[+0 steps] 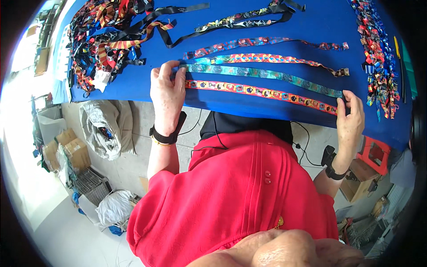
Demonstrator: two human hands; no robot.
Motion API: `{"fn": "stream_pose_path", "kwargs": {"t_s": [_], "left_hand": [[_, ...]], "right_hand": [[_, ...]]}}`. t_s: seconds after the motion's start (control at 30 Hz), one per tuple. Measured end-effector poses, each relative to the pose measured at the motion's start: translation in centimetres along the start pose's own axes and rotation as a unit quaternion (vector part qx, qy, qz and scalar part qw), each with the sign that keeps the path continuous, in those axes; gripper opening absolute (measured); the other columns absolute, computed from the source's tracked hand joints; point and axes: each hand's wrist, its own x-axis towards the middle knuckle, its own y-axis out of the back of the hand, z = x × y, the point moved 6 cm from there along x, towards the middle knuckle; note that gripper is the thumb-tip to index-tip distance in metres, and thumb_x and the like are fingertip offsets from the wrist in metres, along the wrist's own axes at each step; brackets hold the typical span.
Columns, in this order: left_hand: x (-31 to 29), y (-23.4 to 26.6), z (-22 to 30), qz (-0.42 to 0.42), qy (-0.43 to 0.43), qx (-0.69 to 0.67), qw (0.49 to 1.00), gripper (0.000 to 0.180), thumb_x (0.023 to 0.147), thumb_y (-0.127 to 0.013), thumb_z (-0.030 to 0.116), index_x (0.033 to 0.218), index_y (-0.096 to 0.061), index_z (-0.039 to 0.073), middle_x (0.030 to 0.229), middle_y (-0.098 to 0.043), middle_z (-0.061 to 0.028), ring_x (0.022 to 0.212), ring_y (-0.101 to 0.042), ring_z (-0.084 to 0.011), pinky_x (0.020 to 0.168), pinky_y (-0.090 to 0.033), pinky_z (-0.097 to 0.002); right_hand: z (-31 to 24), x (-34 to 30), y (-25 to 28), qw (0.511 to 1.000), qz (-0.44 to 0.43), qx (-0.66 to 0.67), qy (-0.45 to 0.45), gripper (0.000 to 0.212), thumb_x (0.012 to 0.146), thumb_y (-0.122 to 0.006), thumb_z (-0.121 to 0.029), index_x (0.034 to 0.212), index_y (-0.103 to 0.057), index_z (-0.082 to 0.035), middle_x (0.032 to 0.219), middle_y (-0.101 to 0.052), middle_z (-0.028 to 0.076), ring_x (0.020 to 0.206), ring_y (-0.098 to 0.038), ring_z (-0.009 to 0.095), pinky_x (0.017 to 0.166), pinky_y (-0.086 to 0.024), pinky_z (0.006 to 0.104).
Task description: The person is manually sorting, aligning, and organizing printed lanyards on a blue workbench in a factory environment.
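And here in the middle of the frame it's all about the teal strap [262,73], stretched nearly straight across the blue table [324,24], sloping gently down to the right. The left hand [168,91], left of centre, has its thumb and finger pinched on the strap's left end. Over to the right, the right hand [351,118] has thumb and fingertip at the other end, though whether they're gripping or just touching, I cannot tell. Just below runs a red-and-yellow strap [262,92], its right end close by that same thumb. Above, a red-and-white patterned strap [267,58] and a dark red-and-blue strap [242,42] lie in a loose row, with black straps [235,21] beyond at the top. Upper left, a big tangled heap [104,18]; down the right edge, a long bundle [378,53] of more straps. I'd call this the straightening and lining-up step. The next move seems to call for light, even tension, keeping the teal strap flat and untwisted without dragging its red-and-yellow neighbour along.
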Motion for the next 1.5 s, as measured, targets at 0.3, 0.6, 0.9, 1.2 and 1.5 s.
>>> {"fn": "stream_pose_path", "kwargs": {"t_s": [0.3,0.6,0.9,1.2,1.5], "left_hand": [[0.8,-0.5,0.0,-0.024,0.015,-0.013,1.0,0.013,0.091,-0.074,0.014,0.102,-0.07,0.008,0.089,-0.06,-0.0096,0.076,-0.061,-0.0214,0.069,-0.051,-0.0333],[1.0,-0.4,-0.1,-0.033,-0.022,-0.011,0.999,0.01,0.09,-0.071,0.01,0.099,-0.069,0.006,0.093,-0.06,-0.0149,0.079,-0.063,-0.0322,0.07,-0.052,-0.0398],[0.4,0.9,0.9,-0.047,-0.022,-0.029,0.998,0.004,0.091,-0.065,0.003,0.094,-0.062,0.001,0.086,-0.064,-0.0158,0.076,-0.064,-0.0326,0.069,-0.051,-0.0391],[0.1,-0.1,-0.7,-0.038,-0.002,-0.063,0.997,0.004,0.09,-0.065,0.002,0.092,-0.062,0.0,0.084,-0.065,-0.016,0.077,-0.065,-0.0328,0.069,-0.052,-0.0393],[0.2,0.2,0.2,-0.032,-0.02,0.0,0.999,0.006,0.09,-0.067,0.005,0.094,-0.064,0.001,0.092,-0.064,-0.0155,0.079,-0.064,-0.0325,0.07,-0.051,-0.0394]], "right_hand": [[-0.6,-0.1,0.0,0.998,0.031,-0.039,0.034,0.017,0.095,-0.066,-0.009,0.111,-0.068,-0.008,0.108,-0.069,0.011,0.099,-0.068,0.031,0.087,-0.053,0.0416],[0.1,-0.4,0.4,0.996,0.074,-0.034,0.041,0.016,0.095,-0.062,-0.004,0.11,-0.067,-0.008,0.113,-0.069,0.009,0.104,-0.068,0.03,0.088,-0.054,0.0396],[-0.3,-1.1,1.0,0.991,0.113,-0.018,0.071,0.016,0.09,-0.069,-0.002,0.104,-0.072,-0.009,0.103,-0.073,0.007,0.099,-0.07,0.026,0.085,-0.055,0.0374],[-0.9,-1.1,0.5,0.983,0.126,-0.052,0.12,0.018,0.086,-0.07,0.002,0.099,-0.074,-0.009,0.1,-0.073,0.005,0.095,-0.069,0.025,0.085,-0.054,0.037],[-0.2,-1.6,0.9,0.986,0.072,-0.081,0.124,0.029,0.083,-0.064,0.004,0.106,-0.076,-0.009,0.109,-0.074,0.007,0.099,-0.068,0.028,0.09,-0.053,0.0392]]}}
